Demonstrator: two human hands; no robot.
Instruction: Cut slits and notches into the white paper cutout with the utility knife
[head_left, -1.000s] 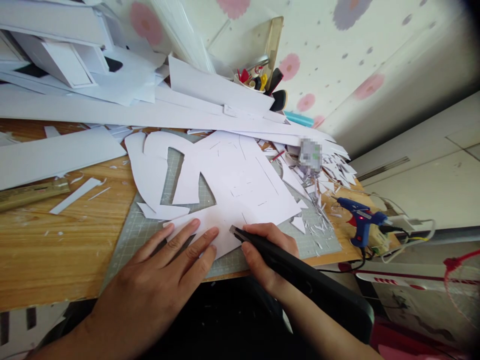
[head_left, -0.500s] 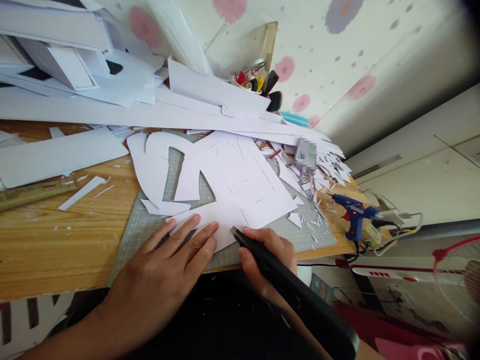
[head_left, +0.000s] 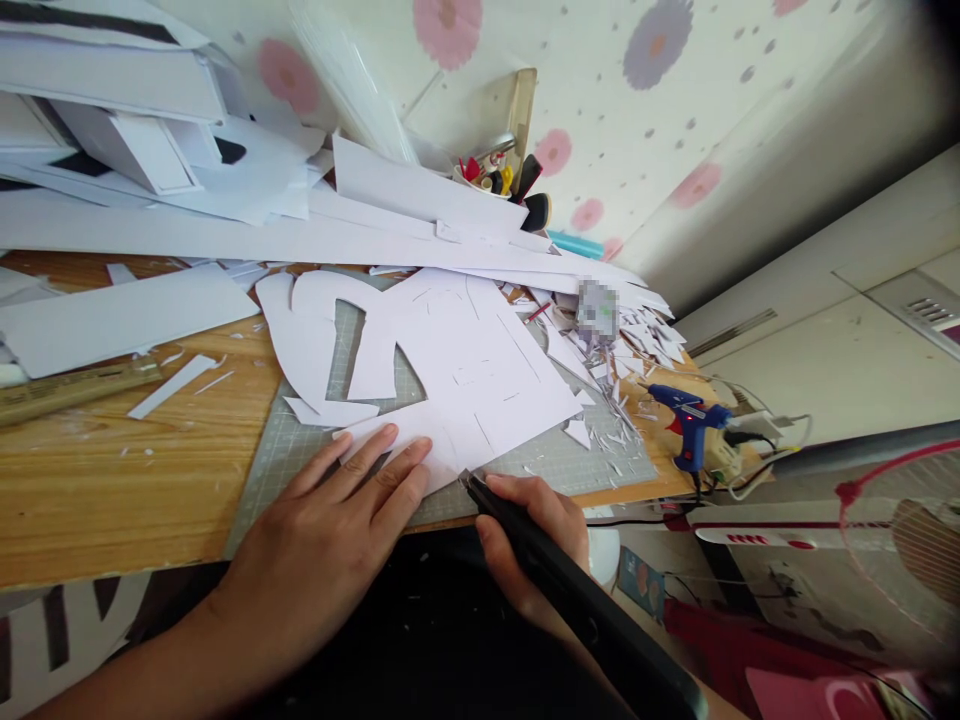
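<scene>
A white sheet point(head_left: 450, 350) with cut-out openings and thin marks lies on the grey-green cutting mat point(head_left: 259, 490). My left hand point(head_left: 330, 530) rests flat on the sheet's near edge, fingers spread, holding nothing. My right hand point(head_left: 536, 530) is closed around a black cutter point(head_left: 577, 595). The cutter's tip touches or hovers at the sheet's near edge, just right of my left fingers. A curved white piece point(head_left: 292, 335) lies at the sheet's left side, with a small pointed scrap point(head_left: 330, 411) below it.
White strips point(head_left: 247, 232) and stacked boards point(head_left: 105, 60) line the back. Paper scraps point(head_left: 649, 335) cover the table's right end, near a blue glue gun point(head_left: 691, 420) with cables. A tool cup point(head_left: 487, 180) stands by the wall. At the left lies a tan-handled tool point(head_left: 82, 390).
The cutter's tip has moved down the sheet towards its near edge, with my right hand. My left hand has stayed on the sheet. The camera view has shifted slightly.
</scene>
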